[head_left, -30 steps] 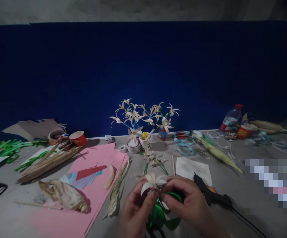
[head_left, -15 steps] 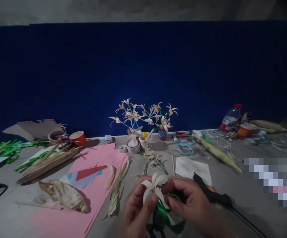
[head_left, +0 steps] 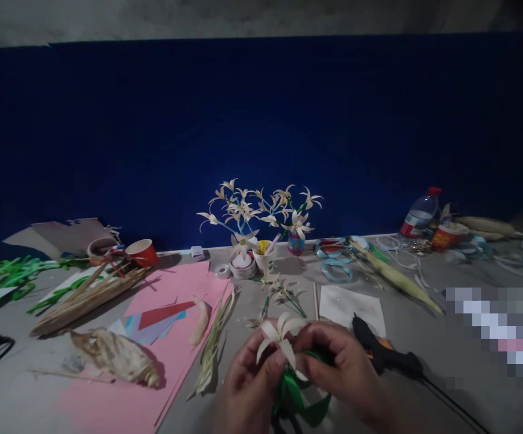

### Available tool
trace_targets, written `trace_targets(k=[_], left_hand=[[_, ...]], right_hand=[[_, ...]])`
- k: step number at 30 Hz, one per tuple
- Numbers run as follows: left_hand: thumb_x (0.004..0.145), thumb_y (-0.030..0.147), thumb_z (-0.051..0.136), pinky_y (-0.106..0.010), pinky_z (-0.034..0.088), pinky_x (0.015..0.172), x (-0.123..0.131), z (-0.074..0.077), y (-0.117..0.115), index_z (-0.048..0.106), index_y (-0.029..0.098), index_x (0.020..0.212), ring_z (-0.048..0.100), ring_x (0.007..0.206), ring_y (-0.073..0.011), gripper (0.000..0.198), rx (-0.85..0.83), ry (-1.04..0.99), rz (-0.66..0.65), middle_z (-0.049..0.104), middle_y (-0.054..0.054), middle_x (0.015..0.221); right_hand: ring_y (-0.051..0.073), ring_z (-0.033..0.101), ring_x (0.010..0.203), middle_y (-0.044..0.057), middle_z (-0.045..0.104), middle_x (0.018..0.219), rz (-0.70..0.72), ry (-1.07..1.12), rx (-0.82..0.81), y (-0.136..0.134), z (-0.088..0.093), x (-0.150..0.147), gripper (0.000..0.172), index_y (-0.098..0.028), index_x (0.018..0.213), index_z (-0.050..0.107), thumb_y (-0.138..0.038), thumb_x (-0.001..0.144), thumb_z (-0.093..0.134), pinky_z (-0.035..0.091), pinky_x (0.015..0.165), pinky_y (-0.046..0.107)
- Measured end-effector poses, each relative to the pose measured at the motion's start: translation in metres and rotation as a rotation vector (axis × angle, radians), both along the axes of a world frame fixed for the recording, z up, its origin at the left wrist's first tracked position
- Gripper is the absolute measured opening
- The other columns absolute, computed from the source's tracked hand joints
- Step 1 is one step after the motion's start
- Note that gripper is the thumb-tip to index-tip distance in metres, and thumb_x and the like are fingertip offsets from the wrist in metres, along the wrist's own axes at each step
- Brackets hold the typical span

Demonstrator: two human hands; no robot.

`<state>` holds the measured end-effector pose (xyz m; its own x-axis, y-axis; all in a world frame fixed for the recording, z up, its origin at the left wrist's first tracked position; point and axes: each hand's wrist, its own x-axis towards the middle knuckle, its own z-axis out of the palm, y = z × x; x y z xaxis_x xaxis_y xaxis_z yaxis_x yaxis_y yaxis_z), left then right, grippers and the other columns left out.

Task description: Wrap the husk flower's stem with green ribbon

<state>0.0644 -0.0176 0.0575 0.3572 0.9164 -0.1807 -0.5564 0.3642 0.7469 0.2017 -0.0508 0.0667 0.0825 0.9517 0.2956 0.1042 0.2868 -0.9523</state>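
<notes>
Your left hand (head_left: pixel 247 386) and right hand (head_left: pixel 343 367) meet at the lower middle of the frame, both closed in a fingertip pinch; the left nips the pale flower (head_left: pixel 279 336) just under its petals, the right pinches the green ribbon (head_left: pixel 295 392) against the flower's base. Over the last second the flower has turned between your fingers, so one petal now hangs down toward you; the ribbon has bunched lower, its loops falling below your hands at the bottom edge. Your hands have hardly shifted on the table (head_left: pixel 424 337); to my eye the wrapping at the base is under way, not finished.

A black glue gun (head_left: pixel 385 355) lies just right of your right hand; a pink sheet (head_left: pixel 171 295) lies to the left.

Containers: at mid-frame, against the blue wall, a white pot (head_left: pixel 243 266), a small cup (head_left: pixel 264 256) and a blue pot (head_left: pixel 296 243) stand together with a spray of pale flowers above them; which stem sits in which pot is too small to tell. At the left a red cup (head_left: pixel 143 251) lies tipped, contents unseen; at the right a plastic bottle (head_left: pixel 419 215) leans beside a red tub (head_left: pixel 446 236), fill unclear.
</notes>
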Motion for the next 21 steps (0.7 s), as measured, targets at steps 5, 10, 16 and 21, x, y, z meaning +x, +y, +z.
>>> trace_targets(k=[5,10,16,21], left_hand=[[0.049,0.033,0.093,-0.014,0.050,0.060,0.003,0.001,-0.001,0.075,0.022,0.067,0.063,0.060,-0.0102,0.028,-0.001,0.045,0.084,0.068,0.004,0.061],[0.050,0.038,0.092,-0.019,0.054,0.065,-0.001,-0.004,-0.002,0.074,0.020,0.065,0.067,0.069,-0.0153,0.030,0.045,0.128,0.134,0.071,0.000,0.068],[0.057,0.035,0.090,-0.028,0.053,0.086,-0.002,-0.006,-0.002,0.078,0.022,0.076,0.069,0.096,-0.0246,0.026,0.084,0.204,0.160,0.077,-0.006,0.103],[0.057,0.035,0.090,-0.028,0.053,0.084,-0.002,0.010,0.000,0.077,0.023,0.069,0.069,0.090,-0.0231,0.021,0.140,0.141,0.039,0.076,-0.003,0.087]], right_hand=[[0.013,0.058,0.061,-0.002,0.063,0.065,-0.176,-0.287,0.184,-0.002,-0.004,-0.001,0.013,-0.020,0.068,0.062,-0.018,0.081,0.062,0.044,0.059,0.020],[0.013,0.060,0.061,-0.001,0.065,0.066,-0.173,-0.362,0.251,-0.005,-0.005,-0.002,0.013,-0.021,0.073,0.065,-0.016,0.083,0.059,0.045,0.058,0.020],[0.021,0.068,0.079,0.005,0.074,0.082,-0.252,-0.195,0.006,-0.005,-0.017,0.001,0.005,-0.021,0.077,0.074,-0.021,0.073,0.071,0.054,0.070,0.027],[0.018,0.063,0.072,0.001,0.067,0.072,-0.175,-0.129,-0.066,-0.005,-0.008,0.005,0.009,-0.019,0.066,0.069,-0.026,0.072,0.072,0.051,0.067,0.025]])
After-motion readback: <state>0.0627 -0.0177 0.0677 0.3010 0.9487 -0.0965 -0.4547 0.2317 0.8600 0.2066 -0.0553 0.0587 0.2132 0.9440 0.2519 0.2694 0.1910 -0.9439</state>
